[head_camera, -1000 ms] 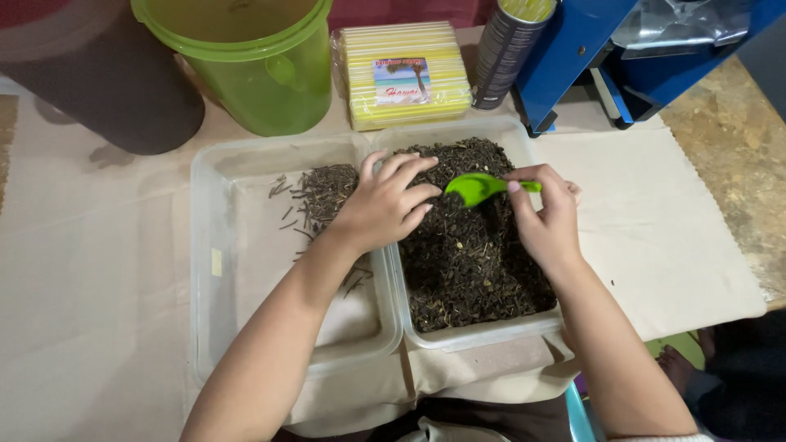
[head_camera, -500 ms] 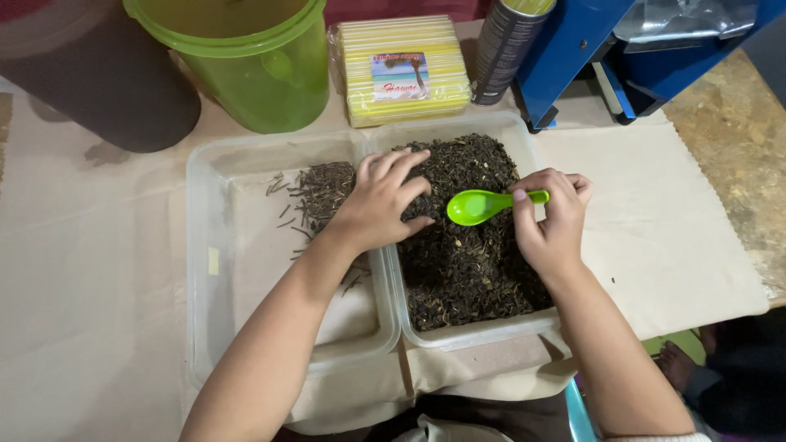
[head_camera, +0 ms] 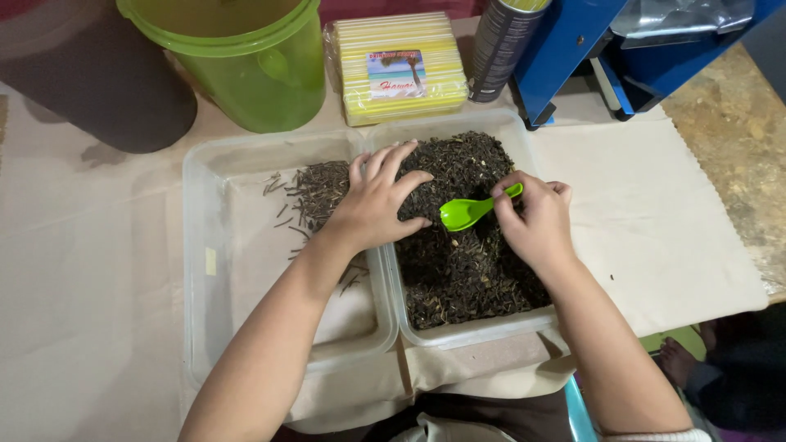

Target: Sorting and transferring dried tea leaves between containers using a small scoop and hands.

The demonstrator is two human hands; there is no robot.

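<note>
Left to right: one dark round container (head_camera: 90, 78), one green bucket (head_camera: 246, 61), one pack of yellow sheets (head_camera: 401, 69), one dark can (head_camera: 503, 45), one blue stand (head_camera: 589, 49), and two clear plastic tubs on one beige cloth (head_camera: 655, 213): the left tub (head_camera: 205, 270) holding a thin scatter of dark stems, the right tub (head_camera: 458, 334) filled with dark dried leaves (head_camera: 467, 270). My left hand (head_camera: 372, 205) lies palm down across the shared tub walls, fingers spread and loose on the leaves (grasping nothing). My right hand (head_camera: 532, 217) pinches the handle of one green spoon (head_camera: 471, 211), its bowl just above the leaves, near my left fingertips.
</note>
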